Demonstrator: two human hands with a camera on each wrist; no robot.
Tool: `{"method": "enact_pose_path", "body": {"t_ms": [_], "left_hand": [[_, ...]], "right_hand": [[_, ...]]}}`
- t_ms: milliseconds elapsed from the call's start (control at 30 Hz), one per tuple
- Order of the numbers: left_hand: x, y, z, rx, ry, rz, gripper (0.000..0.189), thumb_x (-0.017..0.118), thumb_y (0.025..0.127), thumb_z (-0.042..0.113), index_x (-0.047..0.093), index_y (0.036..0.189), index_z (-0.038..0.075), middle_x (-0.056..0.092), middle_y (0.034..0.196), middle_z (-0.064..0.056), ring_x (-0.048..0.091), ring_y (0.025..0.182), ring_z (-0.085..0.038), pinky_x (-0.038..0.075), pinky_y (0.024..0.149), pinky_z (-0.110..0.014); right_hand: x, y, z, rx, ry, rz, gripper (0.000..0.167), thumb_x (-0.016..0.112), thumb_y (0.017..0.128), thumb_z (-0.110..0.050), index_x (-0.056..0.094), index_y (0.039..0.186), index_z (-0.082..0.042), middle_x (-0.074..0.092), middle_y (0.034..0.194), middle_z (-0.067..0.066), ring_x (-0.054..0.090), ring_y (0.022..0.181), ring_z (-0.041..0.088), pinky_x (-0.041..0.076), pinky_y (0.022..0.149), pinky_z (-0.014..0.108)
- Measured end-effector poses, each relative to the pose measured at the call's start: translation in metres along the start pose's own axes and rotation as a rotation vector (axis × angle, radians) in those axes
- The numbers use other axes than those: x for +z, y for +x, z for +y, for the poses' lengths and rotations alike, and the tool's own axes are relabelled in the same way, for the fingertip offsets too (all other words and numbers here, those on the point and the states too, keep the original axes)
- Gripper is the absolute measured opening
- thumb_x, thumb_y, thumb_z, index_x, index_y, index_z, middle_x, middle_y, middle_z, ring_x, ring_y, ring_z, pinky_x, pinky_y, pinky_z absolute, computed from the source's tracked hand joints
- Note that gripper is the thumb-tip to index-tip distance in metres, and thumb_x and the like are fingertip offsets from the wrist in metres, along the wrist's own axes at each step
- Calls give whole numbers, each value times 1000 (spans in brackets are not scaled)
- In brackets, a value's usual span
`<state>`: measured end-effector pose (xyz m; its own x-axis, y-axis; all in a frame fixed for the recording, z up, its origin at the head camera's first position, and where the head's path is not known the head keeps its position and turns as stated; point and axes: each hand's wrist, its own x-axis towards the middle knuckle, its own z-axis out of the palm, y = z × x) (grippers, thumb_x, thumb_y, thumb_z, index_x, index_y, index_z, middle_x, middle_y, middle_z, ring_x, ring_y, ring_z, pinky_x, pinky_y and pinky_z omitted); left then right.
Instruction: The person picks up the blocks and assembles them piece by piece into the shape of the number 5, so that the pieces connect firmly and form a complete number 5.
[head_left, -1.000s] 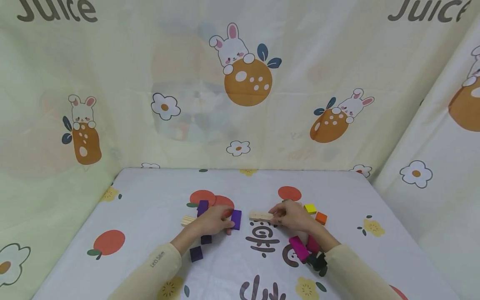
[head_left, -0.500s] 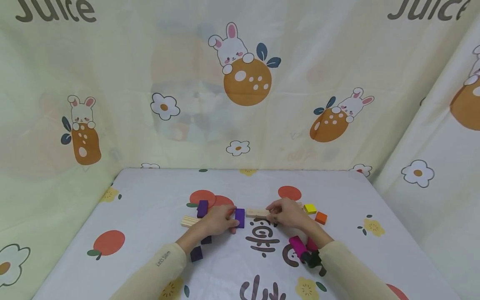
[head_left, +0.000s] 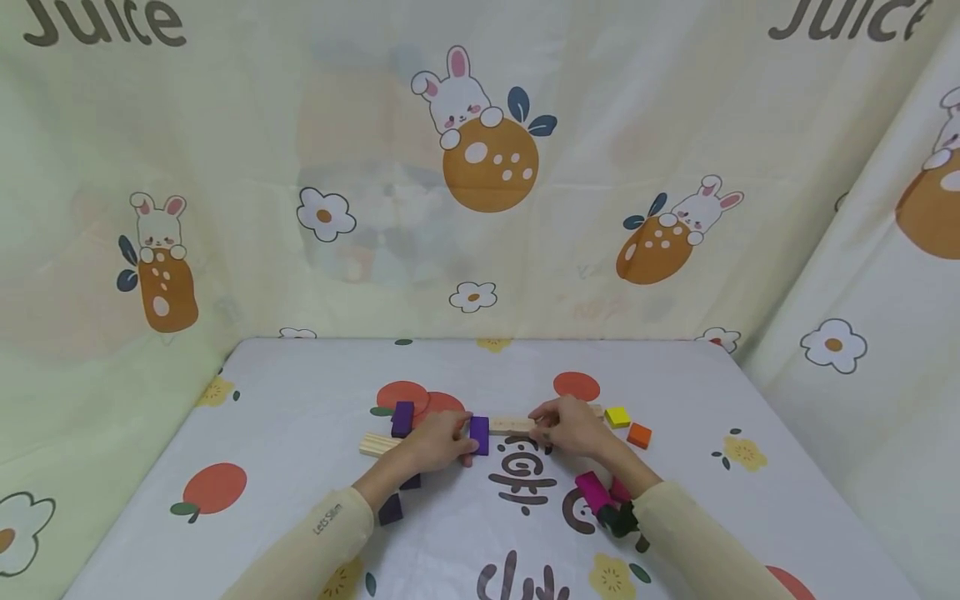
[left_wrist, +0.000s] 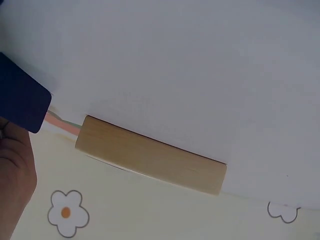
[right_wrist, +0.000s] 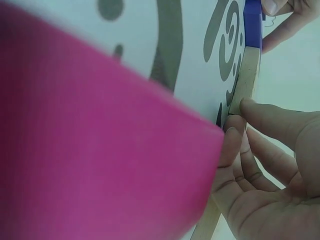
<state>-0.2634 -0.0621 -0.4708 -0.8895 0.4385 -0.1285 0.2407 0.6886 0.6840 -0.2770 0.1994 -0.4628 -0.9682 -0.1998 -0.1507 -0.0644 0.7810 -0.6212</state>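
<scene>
The left hand (head_left: 442, 440) grips a purple block (head_left: 479, 436); the right hand (head_left: 572, 427) pinches one end of a pale wooden block (head_left: 510, 427). Both blocks meet on the desk (head_left: 300, 500), between the hands. Yellow block (head_left: 618, 417) and orange block (head_left: 640, 435): right of the right hand.

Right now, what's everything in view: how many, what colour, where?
Purple blocks: two, purple, centre and left.
Wood blocks: three visible, pale, centre, left and, partly hidden, right.
Dark blocks: two, dark purple, near left.
Yellow block: one, yellow, right.
Orange block: one, orange, beside yellow.
Pink block: one, magenta, near right.
Red block: one, pinkish-red, beside pink, partly hidden.
Dark item: count unclear, blackish, by pink block.
Table: one, white, printed, beneath the blocks.
Backdrop: sheets uncounted, cream, behind and sides.
Sleeves: two, cream, front.
Left hand: one, bare, pinching centre purple block.
Right hand: one, bare, pinching centre wood block.
</scene>
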Motion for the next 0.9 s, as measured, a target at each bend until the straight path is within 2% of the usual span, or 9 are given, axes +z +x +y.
{"method": "enact_pose_path", "body": {"t_ms": [433,633,767,900], "left_hand": [[3,0,1,-5,25,5,62,70,103,19,47,155,-4,71,69,3,45,56,-9,34,54,-21],[4,-3,-2,5,30,13,59,67,105,26,50,154,-3,66,71,1,49,60,-10,37,56,-23],[-1,-4,-6,-1,25,53,59,66,106,28,49,155,1,62,83,-2,55,71,-13,43,63,-25],[-8,-6,-8,11,17,105,53,67,105,23,54,151,1,68,93,-4,59,77,-15,49,68,-28]], "right_hand": [[2,-2,-1,0,6,7,31,82,93,-16,78,121,-6,74,86,3,61,75,16,51,67,24],[1,-5,1,-15,4,14,33,83,92,-17,77,123,-6,74,89,3,62,78,16,53,69,25],[-6,-7,5,-44,24,49,33,83,92,-15,77,122,-5,75,94,5,63,81,17,56,68,26],[-17,-9,11,-73,70,75,34,81,92,-12,75,124,-2,76,100,8,67,83,17,59,66,26]]}}
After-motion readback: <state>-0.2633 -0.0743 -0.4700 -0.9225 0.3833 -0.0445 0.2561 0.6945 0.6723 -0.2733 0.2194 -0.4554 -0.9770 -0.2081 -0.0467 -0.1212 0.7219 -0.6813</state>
